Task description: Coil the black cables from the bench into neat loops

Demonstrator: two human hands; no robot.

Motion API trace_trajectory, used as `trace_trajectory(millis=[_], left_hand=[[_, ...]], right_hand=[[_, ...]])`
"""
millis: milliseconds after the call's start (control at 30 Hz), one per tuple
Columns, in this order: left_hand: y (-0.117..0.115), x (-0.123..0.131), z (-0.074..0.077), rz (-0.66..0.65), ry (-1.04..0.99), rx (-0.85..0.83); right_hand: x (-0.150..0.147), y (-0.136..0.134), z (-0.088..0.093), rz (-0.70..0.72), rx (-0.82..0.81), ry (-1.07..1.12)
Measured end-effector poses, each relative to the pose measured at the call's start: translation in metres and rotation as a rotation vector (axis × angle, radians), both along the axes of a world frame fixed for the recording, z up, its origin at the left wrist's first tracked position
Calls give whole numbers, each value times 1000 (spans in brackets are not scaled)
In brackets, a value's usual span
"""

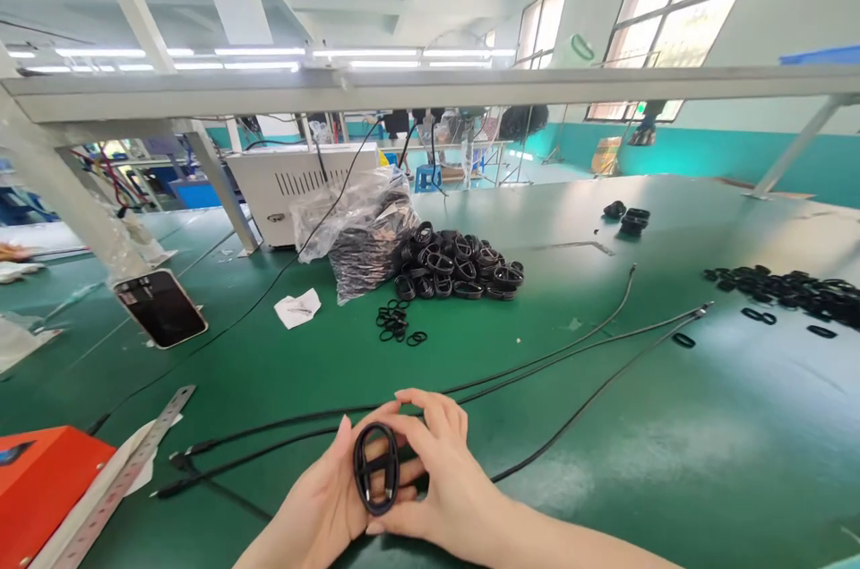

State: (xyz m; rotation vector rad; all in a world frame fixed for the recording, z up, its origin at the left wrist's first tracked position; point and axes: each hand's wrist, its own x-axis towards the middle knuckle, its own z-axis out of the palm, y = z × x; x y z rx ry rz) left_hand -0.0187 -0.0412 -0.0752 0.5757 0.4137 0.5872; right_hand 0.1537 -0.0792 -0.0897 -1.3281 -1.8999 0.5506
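A black cable coiled into an oval is held between my two hands near the front of the green table. Its two plug ends lie inside the loop, with a dark band across the middle. My left hand cups the coil from the left, thumb raised beside it. From the right, my right hand curls its fingers and thumb around the coil's edge. Beyond and beneath the hands, several straight black cables stretch across the table.
Several coiled cables are heaped beside a clear plastic bag. Small black rings lie in front; more black pieces lie right. A phone leans on a post. A steel ruler and orange box sit left.
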Motion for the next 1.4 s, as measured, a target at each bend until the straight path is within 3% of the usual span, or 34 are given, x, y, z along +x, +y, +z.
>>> trace_trajectory(millis=[100,167,300,400,500,600,700,800,833,900,967,1133,1300,1400], left_hand=[[2,-2,-8,-10,54,39],[6,-4,-14,66,135,83],[17,-11,-18,217,222,162],[25,-15,-16,265,249,180],[27,-17,-10,355,296,204],[23,-24,-1,470,388,316],[18,-44,3,513,668,542],[10,-74,-3,443,1036,754],[5,-85,-8,477,1122,798],[-9,-102,-18,602,1187,839],[-25,-111,-26,613,1154,842],[-47,-113,-27,586,1075,859],[-30,-115,-5,634,1063,884],[-27,-110,18,639,1027,877]], right_hand=[[10,7,5,-67,-16,8],[30,22,10,-217,-25,-24],[85,80,19,-598,-120,-224],[116,129,26,-759,-85,-264],[126,156,27,-814,-40,-290],[124,156,25,-781,-27,-293],[116,130,24,-647,-28,-284],[102,86,23,-336,-52,-272],[95,70,22,-210,-74,-264],[82,37,19,26,-136,-247],[69,11,15,229,-201,-251],[53,-17,20,269,-211,-283],[77,-7,64,332,-348,-104],[91,5,90,145,-66,-120]])
